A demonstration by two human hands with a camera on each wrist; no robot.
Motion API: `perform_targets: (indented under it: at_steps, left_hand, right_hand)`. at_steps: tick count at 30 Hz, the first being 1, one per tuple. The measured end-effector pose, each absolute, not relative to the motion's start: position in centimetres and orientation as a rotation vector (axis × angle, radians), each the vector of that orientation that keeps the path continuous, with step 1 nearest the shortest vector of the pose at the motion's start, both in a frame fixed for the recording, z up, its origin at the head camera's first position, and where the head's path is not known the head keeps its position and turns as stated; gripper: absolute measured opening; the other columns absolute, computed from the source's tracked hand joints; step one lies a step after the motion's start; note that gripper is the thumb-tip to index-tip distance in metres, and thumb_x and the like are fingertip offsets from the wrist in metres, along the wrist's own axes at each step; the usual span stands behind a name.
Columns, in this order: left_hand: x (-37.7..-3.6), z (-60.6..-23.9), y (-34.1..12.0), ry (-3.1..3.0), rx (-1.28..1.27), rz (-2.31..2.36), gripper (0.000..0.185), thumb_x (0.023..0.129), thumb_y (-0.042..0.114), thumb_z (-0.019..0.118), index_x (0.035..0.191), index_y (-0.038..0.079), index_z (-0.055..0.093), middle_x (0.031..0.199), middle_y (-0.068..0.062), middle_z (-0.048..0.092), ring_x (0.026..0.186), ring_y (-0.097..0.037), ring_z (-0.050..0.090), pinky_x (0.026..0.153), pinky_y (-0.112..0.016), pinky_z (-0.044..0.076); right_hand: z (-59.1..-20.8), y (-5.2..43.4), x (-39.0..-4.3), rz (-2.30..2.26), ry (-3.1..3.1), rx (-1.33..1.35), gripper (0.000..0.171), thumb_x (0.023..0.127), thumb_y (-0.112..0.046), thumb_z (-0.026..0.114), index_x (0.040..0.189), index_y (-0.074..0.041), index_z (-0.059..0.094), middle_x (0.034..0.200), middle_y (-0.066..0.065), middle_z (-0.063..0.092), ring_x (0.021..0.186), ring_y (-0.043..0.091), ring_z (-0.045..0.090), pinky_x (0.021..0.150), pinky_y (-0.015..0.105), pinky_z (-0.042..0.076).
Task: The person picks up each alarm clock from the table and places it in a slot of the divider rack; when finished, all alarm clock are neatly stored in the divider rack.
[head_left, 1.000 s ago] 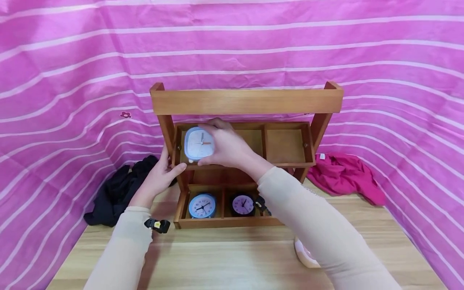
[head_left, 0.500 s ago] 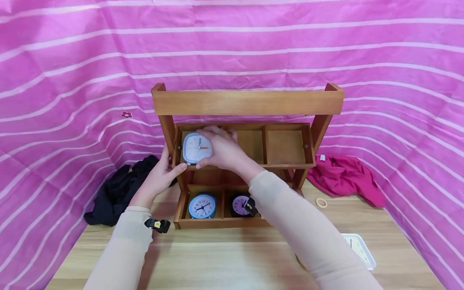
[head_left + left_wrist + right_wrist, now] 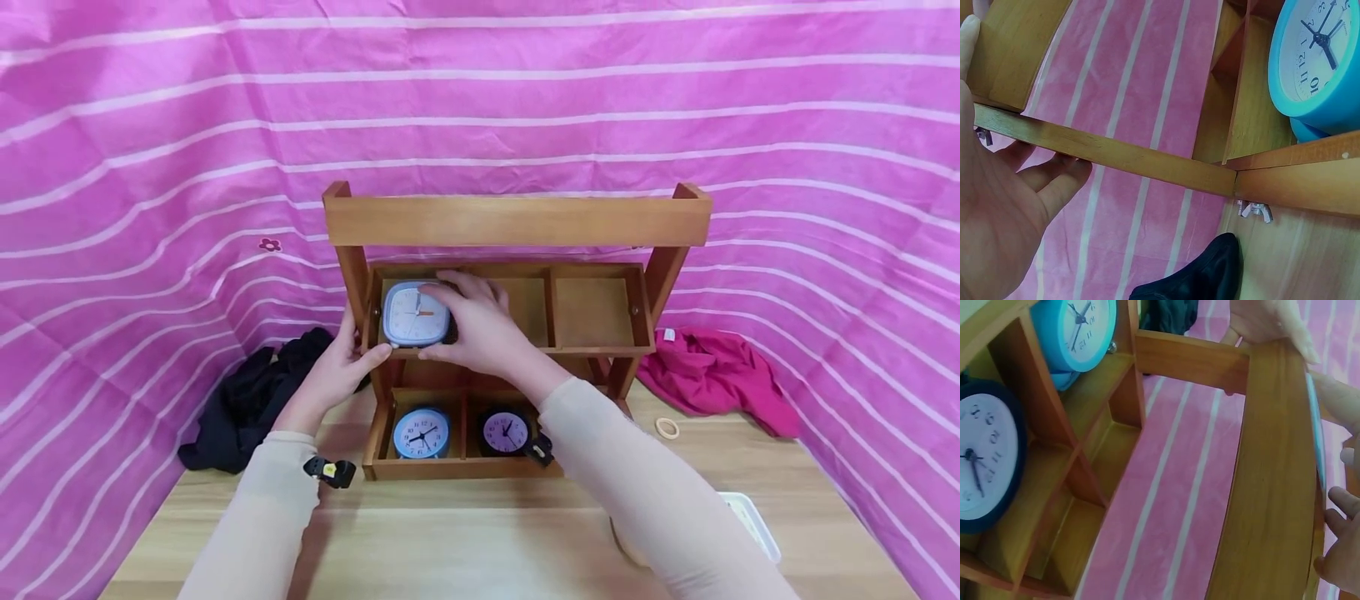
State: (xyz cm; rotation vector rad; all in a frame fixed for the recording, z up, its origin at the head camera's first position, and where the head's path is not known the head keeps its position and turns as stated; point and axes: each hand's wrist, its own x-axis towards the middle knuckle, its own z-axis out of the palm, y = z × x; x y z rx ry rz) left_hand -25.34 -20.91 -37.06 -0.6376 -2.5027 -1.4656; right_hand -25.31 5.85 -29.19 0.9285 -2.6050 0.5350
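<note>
While the left hand (image 3: 333, 371) grips the left end of a wooden shelf (image 3: 517, 221), its thumb lies along the front edge of the upper tray (image 3: 517, 351) and its fingers reach behind the side upright. The right hand (image 3: 483, 325) pinches the right side of a pale blue square clock (image 3: 415, 312), index finger near the top corner and thumb by the bottom corner. That clock is at the leftmost part of the upper tray, its face turned toward the head camera and its lower left corner just beside the left thumb's tip; I cannot tell whether its back touches the tray.

Below, the lower tray (image 3: 465, 471) holds 2 round clocks in neighbouring compartments: a bright blue clock (image 3: 422, 433) at the left end and a dark clock (image 3: 506, 432) with a purple face next to it, 1 divider between them. The left wrist view shows a metal wing nut (image 3: 1257, 211) at the foot of the side upright.

Black cloth (image 3: 255, 400) lies to the left of the shelf and crimson cloth (image 3: 712, 371) to the right. Nearer the right sleeve (image 3: 645, 483), 1 wooden ring (image 3: 667, 428) and a partly hidden white tray (image 3: 753, 521) sit on the wood-grain table (image 3: 450, 542). Pink striped fabric (image 3: 480, 92) hangs behind.
</note>
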Motion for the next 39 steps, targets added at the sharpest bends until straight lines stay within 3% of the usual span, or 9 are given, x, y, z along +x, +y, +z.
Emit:
perform_targets:
  at_steps: [8,14,18,25,32,39]
  left_hand:
    - [-25.2,-37.2,-20.8,-2.515,-0.607,-1.458,0.097,0.105,0.028,0.066,0.165,0.047,-0.007,0.170,-0.020,0.022,0.144,-0.048,0.041,0.110,-0.065,0.043]
    - [-25.3,-37.3,-21.0,-2.534,-0.607,-1.461,0.096,0.105,0.030,0.066,0.163,0.053,-0.006,0.169,-0.020,0.024,0.140,-0.049,0.045,0.109,-0.065,0.044]
    - [-25.4,-37.2,-21.1,-2.548,-0.617,-1.472,0.095,0.105,0.031,0.065,0.162,0.055,-0.006,0.169,-0.020,0.025,0.140,-0.051,0.046,0.108,-0.067,0.043]
    - [-25.6,-37.1,-21.2,-2.538,-0.615,-1.483,0.096,0.104,0.033,0.065,0.162,0.054,-0.008,0.169,-0.020,0.024,0.140,-0.051,0.045,0.109,-0.067,0.042]
    - [-25.8,-37.3,-21.1,-2.523,-0.638,-1.519,0.096,0.105,0.027,0.066,0.162,0.054,-0.006,0.169,-0.020,0.024,0.138,-0.050,0.048,0.107,-0.065,0.045]
    - [-25.8,-37.4,-21.2,-2.516,-0.646,-1.506,0.095,0.104,0.027,0.066,0.162,0.055,-0.004,0.169,-0.018,0.026,0.138,-0.049,0.049,0.108,-0.066,0.045]
  right_hand:
    - [-31.4,11.1,-20.6,0.608,-2.500,0.964,0.088,0.078,-0.053,0.090,0.153,-0.026,0.052,0.162,0.008,0.038,0.144,0.037,0.036,0.113,0.071,0.024]
    - [-34.4,17.2,-16.6,0.653,-2.490,0.876,0.094,0.073,-0.048,0.095,0.153,-0.028,0.052,0.160,0.009,0.041,0.143,0.036,0.036,0.107,0.065,0.027]
    - [-36.8,21.6,-14.3,0.736,-2.456,0.767,0.094,0.067,-0.036,0.100,0.149,-0.024,0.057,0.154,0.012,0.048,0.139,0.037,0.039,0.100,0.060,0.029]
    - [-39.8,27.0,-10.9,0.805,-2.494,0.617,0.094,0.062,-0.022,0.102,0.146,-0.023,0.060,0.142,0.007,0.055,0.131,0.027,0.044,0.095,0.055,0.025]
    - [-42.3,30.2,-8.8,0.675,-2.693,0.601,0.104,0.058,-0.038,0.102,0.149,-0.022,0.056,0.143,0.010,0.055,0.125,0.036,0.048,0.092,0.061,0.026]
    - [-44.4,30.9,-7.8,0.575,-2.818,0.634,0.106,0.051,-0.054,0.100,0.144,-0.020,0.062,0.140,0.008,0.060,0.123,0.038,0.054,0.091,0.059,0.029]
